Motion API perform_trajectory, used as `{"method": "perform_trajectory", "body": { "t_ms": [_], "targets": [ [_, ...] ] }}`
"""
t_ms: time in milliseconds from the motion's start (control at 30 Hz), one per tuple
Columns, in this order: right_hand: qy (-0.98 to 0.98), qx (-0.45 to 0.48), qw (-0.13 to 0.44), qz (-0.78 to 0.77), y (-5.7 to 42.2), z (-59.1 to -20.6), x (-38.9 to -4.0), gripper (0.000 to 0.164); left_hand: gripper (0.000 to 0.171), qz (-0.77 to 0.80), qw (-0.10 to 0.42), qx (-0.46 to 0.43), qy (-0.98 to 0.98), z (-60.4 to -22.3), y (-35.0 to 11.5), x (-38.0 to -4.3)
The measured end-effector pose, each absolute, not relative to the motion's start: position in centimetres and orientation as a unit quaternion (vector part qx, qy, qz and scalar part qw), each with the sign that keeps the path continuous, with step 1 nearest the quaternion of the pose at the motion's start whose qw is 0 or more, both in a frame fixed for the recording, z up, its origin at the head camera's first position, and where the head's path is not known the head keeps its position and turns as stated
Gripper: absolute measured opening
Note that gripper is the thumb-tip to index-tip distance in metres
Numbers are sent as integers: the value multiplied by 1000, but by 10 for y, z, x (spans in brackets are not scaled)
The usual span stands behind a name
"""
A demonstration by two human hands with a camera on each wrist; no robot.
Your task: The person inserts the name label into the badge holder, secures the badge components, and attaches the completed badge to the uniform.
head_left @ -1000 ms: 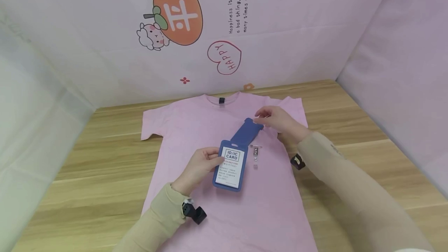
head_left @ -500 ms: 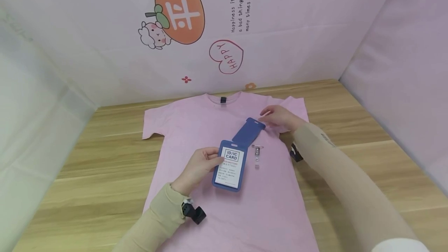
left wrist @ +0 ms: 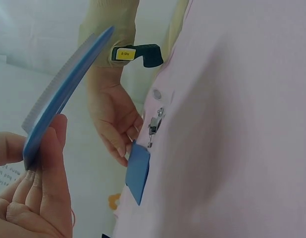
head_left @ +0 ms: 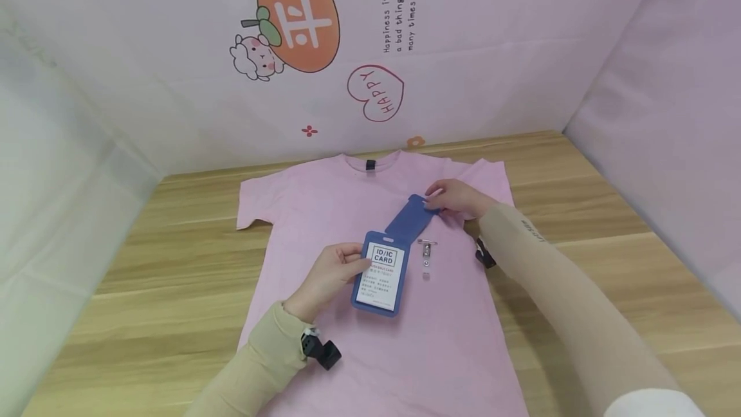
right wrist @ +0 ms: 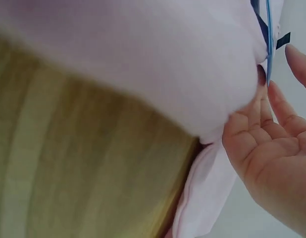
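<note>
My left hand [head_left: 330, 275] pinches the left edge of a blue badge holder [head_left: 375, 309], raised above a pink T-shirt [head_left: 312, 211]. A white card [head_left: 381, 285] printed "ID/IC CARD" sits in its frame. Farther up the shirt lies a separate blue badge-holder cover [head_left: 407, 219] with a slot at its top; the held holder overlaps its lower end in the head view. My right hand [head_left: 460, 198] pinches the cover's upper right corner, its thin edge [right wrist: 270, 44] between the fingers in the right wrist view. Right of the holder, a metal badge clip [head_left: 426, 251] with a clear strap lies on the shirt.
The shirt lies spread, collar away from me, on a wood-grain table [head_left: 145, 288]. A printed cloth backdrop [head_left: 463, 69] stands at the table's far edge, with pale cloth walls at both sides. A black wrist camera [head_left: 321, 349] hangs below my left wrist.
My right hand has drawn slightly off the cover's top, uncovering its slot, then come back onto its corner. My left hand still holds the badge holder in place.
</note>
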State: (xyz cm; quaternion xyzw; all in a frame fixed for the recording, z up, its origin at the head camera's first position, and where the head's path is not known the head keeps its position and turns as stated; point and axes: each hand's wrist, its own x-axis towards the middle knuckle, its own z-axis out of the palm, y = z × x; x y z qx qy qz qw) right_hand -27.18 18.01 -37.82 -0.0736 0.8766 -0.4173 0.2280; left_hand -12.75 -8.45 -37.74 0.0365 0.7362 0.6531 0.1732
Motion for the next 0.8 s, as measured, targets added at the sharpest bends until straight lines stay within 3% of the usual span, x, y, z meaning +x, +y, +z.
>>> {"method": "perform_trajectory", "body": {
  "t_ms": [367,800],
  "targets": [
    [898,-57,209,-383,175,-380,-270,42,34,650,178,44,737,-377,-83,-127],
    [840,-63,210,-497,179,-376,-265,41,34,651,180,38,736,-376,-83,-127]
  ]
}}
